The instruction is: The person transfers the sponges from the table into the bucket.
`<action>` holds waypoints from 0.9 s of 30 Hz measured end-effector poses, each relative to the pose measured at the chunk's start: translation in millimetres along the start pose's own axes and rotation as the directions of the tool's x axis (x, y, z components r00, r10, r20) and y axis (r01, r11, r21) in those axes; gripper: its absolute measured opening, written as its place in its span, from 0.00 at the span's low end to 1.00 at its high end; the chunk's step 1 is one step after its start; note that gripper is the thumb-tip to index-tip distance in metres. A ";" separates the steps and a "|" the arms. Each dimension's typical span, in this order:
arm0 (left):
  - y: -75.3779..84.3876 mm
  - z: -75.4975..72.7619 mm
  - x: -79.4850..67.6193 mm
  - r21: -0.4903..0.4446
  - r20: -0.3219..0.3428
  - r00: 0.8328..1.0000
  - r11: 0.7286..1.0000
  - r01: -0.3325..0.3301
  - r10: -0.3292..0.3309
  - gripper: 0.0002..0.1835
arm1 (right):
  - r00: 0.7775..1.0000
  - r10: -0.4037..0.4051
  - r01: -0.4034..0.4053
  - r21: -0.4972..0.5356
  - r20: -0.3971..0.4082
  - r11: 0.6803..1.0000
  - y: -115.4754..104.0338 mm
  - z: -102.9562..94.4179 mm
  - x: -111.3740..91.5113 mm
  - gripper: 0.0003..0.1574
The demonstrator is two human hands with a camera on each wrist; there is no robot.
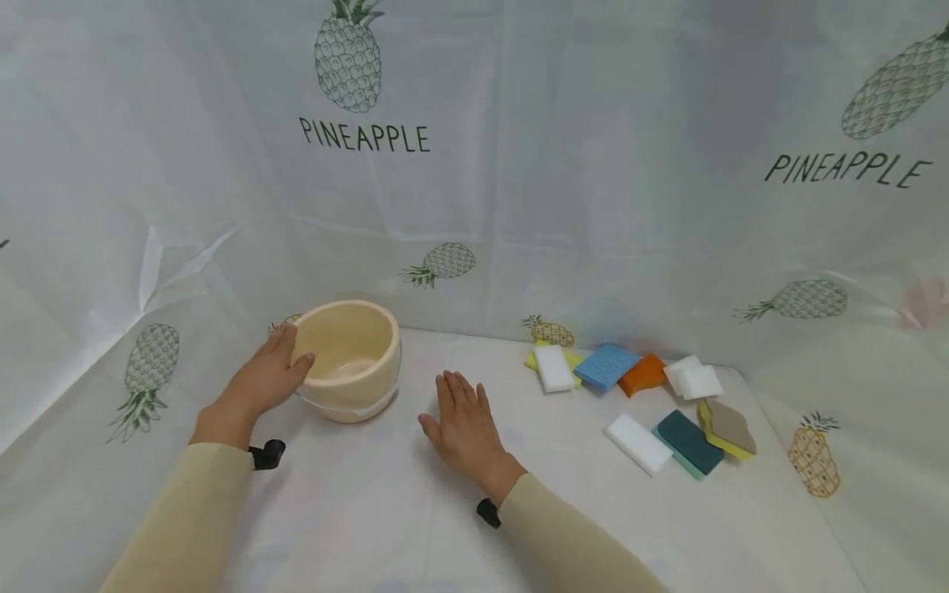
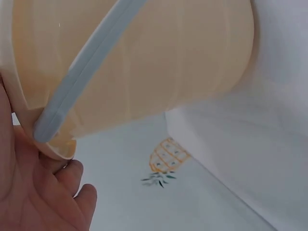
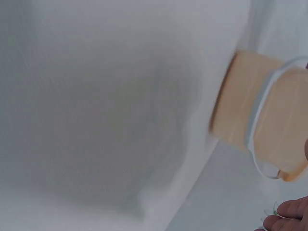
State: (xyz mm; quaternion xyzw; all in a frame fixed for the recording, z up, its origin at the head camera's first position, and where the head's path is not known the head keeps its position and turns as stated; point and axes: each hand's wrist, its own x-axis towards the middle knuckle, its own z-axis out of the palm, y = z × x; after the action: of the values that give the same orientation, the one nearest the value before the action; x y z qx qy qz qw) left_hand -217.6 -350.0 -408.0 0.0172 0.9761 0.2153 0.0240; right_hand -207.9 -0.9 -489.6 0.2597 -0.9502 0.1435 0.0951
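A cream plastic bucket stands upright on the white-covered table, left of the middle, with its pale handle hanging down along its side. My left hand grips the bucket's rim at its left side. In the left wrist view its fingers curl round the rim near the handle's pivot. To the right of the bucket, apart from it, my right hand is held palm down with straight fingers and holds nothing. Only a few of its fingertips show in the right wrist view.
Toward the right lie several sponges: a white block over a yellow one, a blue sponge, an orange one, white pieces, another white block, a dark green sponge and a brown-yellow one. Pineapple-print sheets rise behind.
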 end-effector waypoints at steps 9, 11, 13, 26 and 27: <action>24.0 15.2 -2.9 0.020 0.002 0.997 0.997 -0.071 0.071 0.45 | 0.996 0.071 -0.067 0.064 -0.061 0.996 19.7 -23.1 16.2 0.45; 30.8 18.2 -4.2 0.023 0.001 0.996 0.996 -0.089 0.089 0.45 | 0.994 0.084 -0.079 0.073 -0.070 0.994 23.4 -27.7 17.6 0.45; 38.3 21.8 -6.0 0.028 0.000 0.995 0.994 -0.104 0.104 0.44 | 0.993 0.090 -0.083 0.085 -0.079 0.993 26.9 -32.7 17.8 0.45; 78.7 46.0 -14.1 0.070 -0.023 0.975 0.973 -0.218 0.220 0.43 | 0.985 0.140 -0.133 0.075 -0.102 0.988 54.1 -63.9 15.0 0.45; 81.6 47.9 -14.4 0.074 -0.020 0.972 0.970 -0.230 0.232 0.43 | 0.986 0.134 -0.127 0.077 -0.102 0.989 55.9 -66.1 14.5 0.45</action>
State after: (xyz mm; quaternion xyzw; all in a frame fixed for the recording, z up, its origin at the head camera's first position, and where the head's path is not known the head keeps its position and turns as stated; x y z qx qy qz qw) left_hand -198.8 -256.5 -416.5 0.1286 0.9747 0.1820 -0.0156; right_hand -242.3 59.7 -436.2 0.1921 -0.9532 0.1962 0.1268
